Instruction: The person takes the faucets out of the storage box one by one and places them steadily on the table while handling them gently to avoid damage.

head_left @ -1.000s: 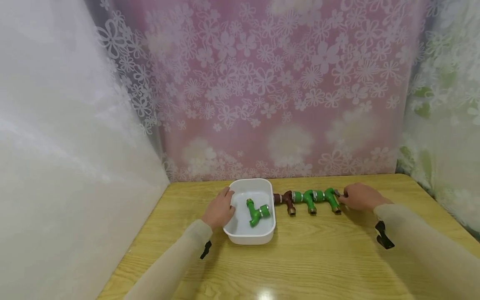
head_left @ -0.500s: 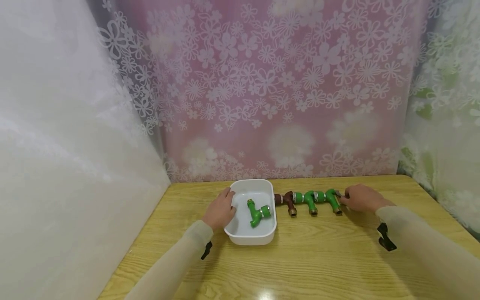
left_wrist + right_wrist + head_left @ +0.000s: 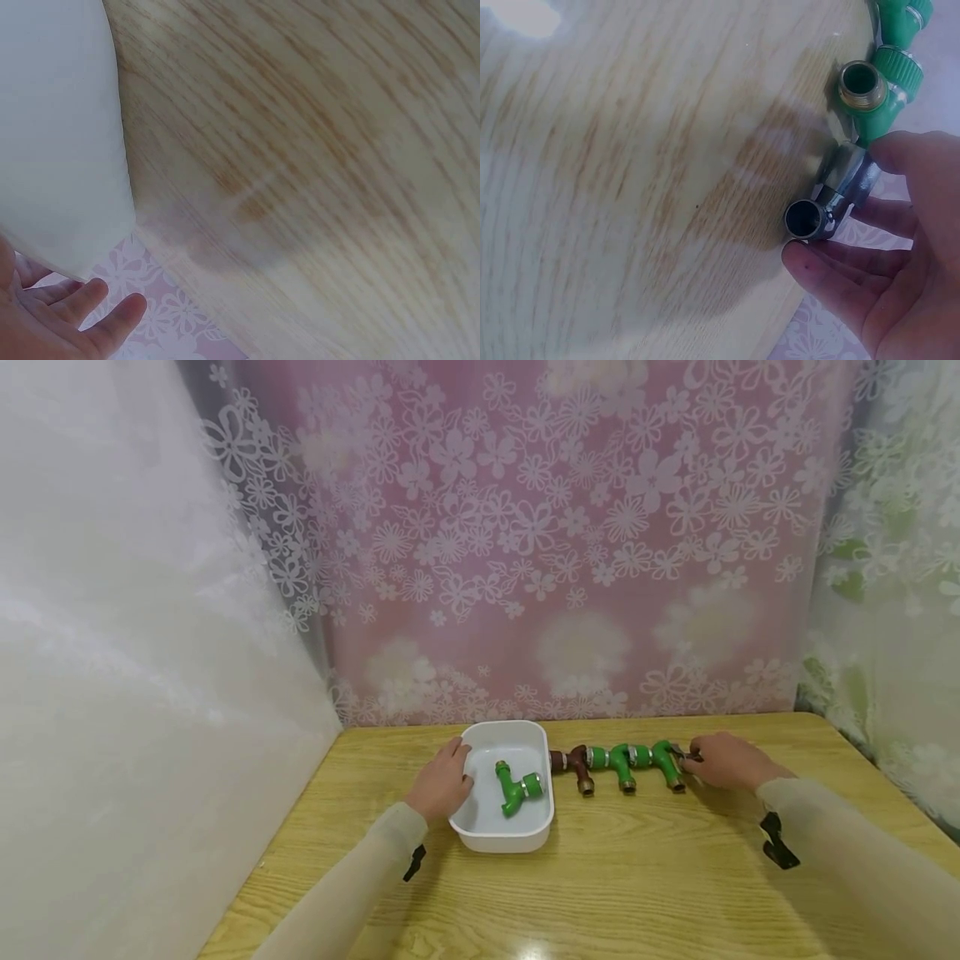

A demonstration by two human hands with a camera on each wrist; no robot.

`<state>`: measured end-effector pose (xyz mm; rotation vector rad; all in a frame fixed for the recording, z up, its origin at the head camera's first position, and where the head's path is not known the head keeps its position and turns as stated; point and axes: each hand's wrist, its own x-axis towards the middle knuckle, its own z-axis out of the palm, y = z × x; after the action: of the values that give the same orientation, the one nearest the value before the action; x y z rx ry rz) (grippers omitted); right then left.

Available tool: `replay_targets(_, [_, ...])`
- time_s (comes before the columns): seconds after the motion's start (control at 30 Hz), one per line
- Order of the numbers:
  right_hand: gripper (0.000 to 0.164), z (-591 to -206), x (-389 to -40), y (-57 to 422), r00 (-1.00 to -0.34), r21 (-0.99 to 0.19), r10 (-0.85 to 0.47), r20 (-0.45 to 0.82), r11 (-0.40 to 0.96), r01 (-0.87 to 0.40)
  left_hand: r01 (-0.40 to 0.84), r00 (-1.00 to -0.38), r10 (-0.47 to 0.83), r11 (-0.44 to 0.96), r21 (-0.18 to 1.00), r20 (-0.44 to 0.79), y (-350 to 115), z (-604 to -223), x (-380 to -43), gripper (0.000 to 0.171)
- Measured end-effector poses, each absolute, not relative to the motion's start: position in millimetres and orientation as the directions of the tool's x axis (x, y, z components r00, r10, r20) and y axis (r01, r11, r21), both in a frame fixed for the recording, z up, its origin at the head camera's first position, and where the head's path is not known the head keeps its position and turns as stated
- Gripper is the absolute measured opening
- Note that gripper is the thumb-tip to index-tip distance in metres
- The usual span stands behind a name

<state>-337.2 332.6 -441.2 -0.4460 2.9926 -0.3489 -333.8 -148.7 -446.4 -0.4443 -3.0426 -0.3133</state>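
A white plastic basin (image 3: 501, 842) sits on the table, with a green tap (image 3: 513, 793) lying in it. My left hand (image 3: 440, 782) holds its left rim; in the left wrist view, some fingers (image 3: 120, 322) show outside the wall. Right of the basin, one brown tap (image 3: 581, 770) and two green taps (image 3: 622, 767) lie end to end in a row. At the row's right end, my right hand (image 3: 731, 762) grips a small chrome tap (image 3: 845, 176) between thumb and fingers. It lies against the last green tap (image 3: 877, 105), its round opening facing the camera.
The wooden table (image 3: 637, 885) reaches back to a pink flowered curtain (image 3: 555, 568). Pale sheeting (image 3: 150, 652) hangs along the left side, and a green-patterned curtain (image 3: 885, 610) is at the right.
My right hand has shifted very slightly right and nearer, and more of the chrome tap shows. The left hand, basin and row of taps look the same, apart from slight camera drift.
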Motion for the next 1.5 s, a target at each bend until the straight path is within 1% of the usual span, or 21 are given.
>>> replay_targets(0.23, [0.052, -438, -333, 332, -0.958, -0.203, -0.282, -0.047, 0.942, -0.268, 0.286, -0.958, 0.276, 0.939, 0.193, 0.078, -149, -447, -333, 0.054])
replay_targets(0.33, [0.051, -434, -330, 328, -0.959, -0.164, -0.280, -0.037, 0.949, -0.270, 0.283, -0.959, 0.272, 0.938, 0.199, 0.079, -150, -447, -332, 0.054])
replay_targets(0.5, [0.045, -420, -324, 310, -0.949, -0.087, -0.316, 0.003, 0.945, -0.315, 0.281, -0.959, 0.271, 0.940, 0.195, 0.077, -152, -448, -333, 0.054])
replay_targets(0.6, [0.041, -413, -322, 296, -0.925, -0.011, -0.375, 0.051, 0.926, -0.376, 0.278, -0.961, 0.268, 0.940, 0.198, 0.074, -152, -447, -333, 0.055])
replay_targets(0.73, [0.034, -407, -322, 277, -0.863, 0.123, -0.485, 0.140, 0.874, -0.470, 0.276, -0.961, 0.265, 0.938, 0.208, 0.079, -153, -446, -333, 0.054])
replay_targets(0.83, [0.031, -402, -322, 262, -0.818, 0.165, -0.546, 0.178, 0.837, -0.523, 0.277, -0.961, 0.265, 0.939, 0.205, 0.083, -153, -446, -333, 0.054])
replay_targets(1.1, [0.029, -384, -319, 210, -0.725, 0.162, -0.674, 0.141, 0.739, -0.654, 0.265, -0.964, 0.256, 0.939, 0.219, 0.069, -153, -446, -331, 0.054])
replay_targets(1.27, [0.022, -380, -322, 183, -0.704, 0.143, -0.702, 0.106, 0.711, -0.688, 0.273, -0.962, 0.264, 0.937, 0.219, 0.070, -151, -445, -331, 0.054])
replay_targets(1.3, [0.021, -379, -323, 177, -0.704, 0.123, -0.703, 0.097, 0.711, -0.693, 0.274, -0.962, 0.265, 0.937, 0.214, 0.070, -151, -445, -332, 0.054])
replay_targets(1.37, [0.019, -377, -324, 166, -0.686, 0.109, -0.721, 0.098, 0.693, -0.712, 0.277, -0.961, 0.268, 0.937, 0.214, 0.069, -150, -444, -332, 0.055])
replay_targets(1.5, [0.020, -371, -326, 145, -0.670, 0.078, -0.739, 0.074, 0.674, -0.735, 0.279, -0.960, 0.269, 0.937, 0.211, 0.072, -149, -444, -333, 0.055])
